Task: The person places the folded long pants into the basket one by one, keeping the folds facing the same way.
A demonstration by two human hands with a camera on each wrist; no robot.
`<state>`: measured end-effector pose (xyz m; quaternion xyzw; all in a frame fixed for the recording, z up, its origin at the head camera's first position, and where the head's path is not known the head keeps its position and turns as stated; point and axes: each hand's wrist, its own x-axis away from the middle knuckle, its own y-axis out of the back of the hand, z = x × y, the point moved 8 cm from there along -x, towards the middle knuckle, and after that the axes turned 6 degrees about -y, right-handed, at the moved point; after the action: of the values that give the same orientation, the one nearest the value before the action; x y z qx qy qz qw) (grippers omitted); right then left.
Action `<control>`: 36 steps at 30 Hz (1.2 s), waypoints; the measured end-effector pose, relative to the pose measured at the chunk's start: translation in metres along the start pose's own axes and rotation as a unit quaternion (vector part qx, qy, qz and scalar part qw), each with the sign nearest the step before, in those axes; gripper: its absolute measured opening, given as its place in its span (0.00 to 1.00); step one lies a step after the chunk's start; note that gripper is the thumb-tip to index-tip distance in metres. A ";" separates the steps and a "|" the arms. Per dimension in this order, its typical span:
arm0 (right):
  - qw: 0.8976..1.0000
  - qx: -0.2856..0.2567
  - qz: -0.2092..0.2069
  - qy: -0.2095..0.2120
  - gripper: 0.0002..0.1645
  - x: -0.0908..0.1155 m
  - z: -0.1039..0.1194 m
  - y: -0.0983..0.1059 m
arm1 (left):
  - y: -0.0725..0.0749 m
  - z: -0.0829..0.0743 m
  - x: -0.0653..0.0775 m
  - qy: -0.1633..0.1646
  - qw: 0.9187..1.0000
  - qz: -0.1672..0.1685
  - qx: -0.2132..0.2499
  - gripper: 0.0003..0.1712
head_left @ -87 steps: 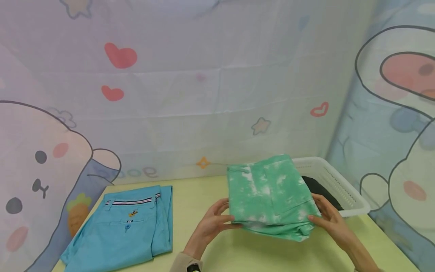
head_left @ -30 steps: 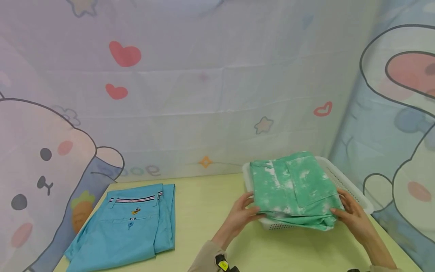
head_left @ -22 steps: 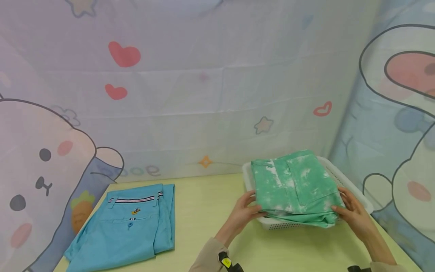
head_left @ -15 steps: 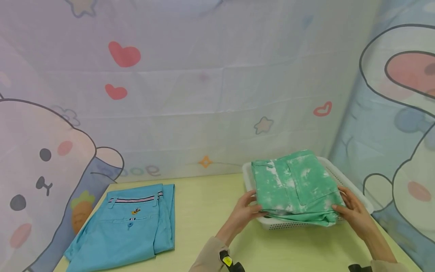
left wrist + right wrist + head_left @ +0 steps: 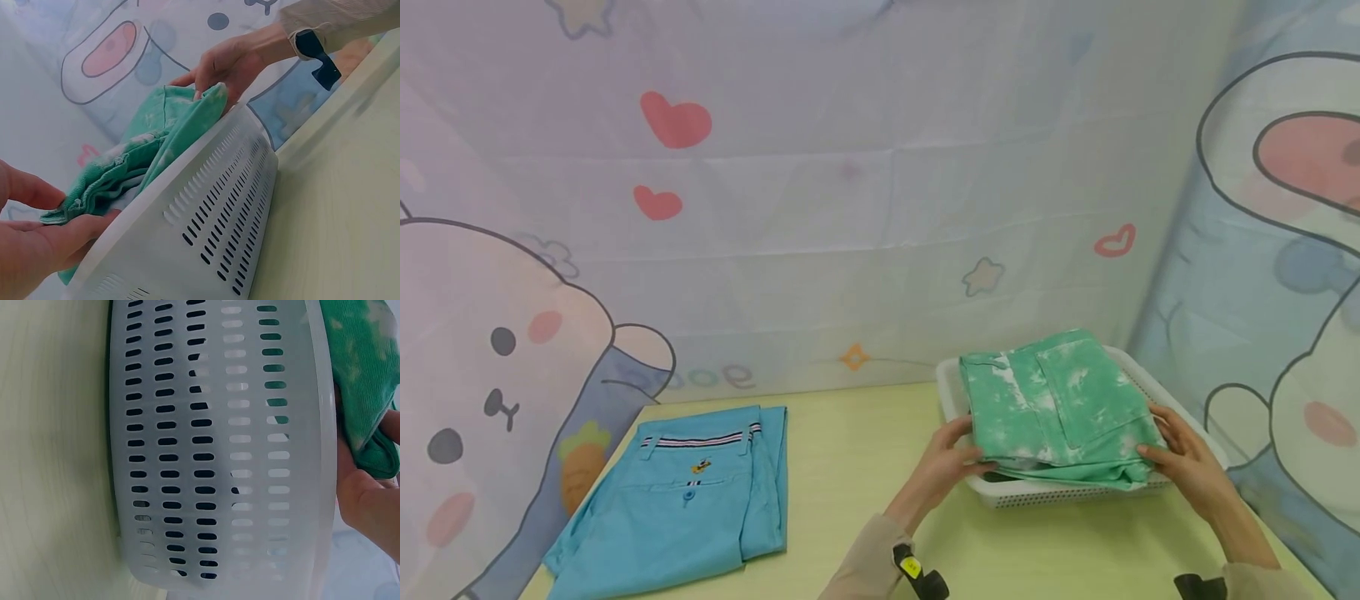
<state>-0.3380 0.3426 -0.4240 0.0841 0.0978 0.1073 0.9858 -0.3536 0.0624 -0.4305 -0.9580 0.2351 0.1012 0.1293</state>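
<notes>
The near left corner of the folded green trousers (image 5: 1060,408) is pinched between thumb and fingers by the left grip (image 5: 942,465). The right side is pinched in the same way by the right grip (image 5: 1187,458). The green trousers are held over the white basket (image 5: 1045,497), with the front edge just above the near rim. Whether the bottom of the pile is touching the basket cannot be told.

The step in hand seems to be the setting of the green trousers in the basket. For this to be done well, both sides should be kept pinched and lowered together, so that the folds are not pulled open. The loose front layers should be tucked inside the rim, and the fingers should be slid out gently.

Under the near left corner, something dark (image 5: 999,477) can be seen; care should be taken that it is not pushed about. Farther out, folded blue trousers (image 5: 662,500) are laid on the left of the bench (image 5: 842,500), well apart from the basket.
</notes>
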 end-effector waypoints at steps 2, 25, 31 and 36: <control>1.000 0.006 0.004 -0.003 0.36 -0.001 -0.001 0.001 | 0.000 0.002 -0.001 0.001 1.000 -0.002 0.002 0.29; 0.999 0.024 -0.003 0.029 0.34 -0.010 -0.004 0.014 | -0.003 0.011 -0.016 0.004 0.999 -0.020 -0.039 0.28; 0.994 0.108 -0.028 -0.014 0.36 -0.013 -0.009 0.019 | -0.004 0.014 -0.021 0.005 0.999 -0.027 -0.046 0.29; 0.992 0.121 -0.032 -0.030 0.37 -0.014 -0.011 0.022 | -0.005 0.015 -0.022 0.005 0.998 -0.029 -0.047 0.28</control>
<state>-0.3579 0.3623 -0.4283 0.2029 0.0830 0.0602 0.9738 -0.3719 0.0808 -0.4382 -0.9699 0.2026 0.1039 0.0858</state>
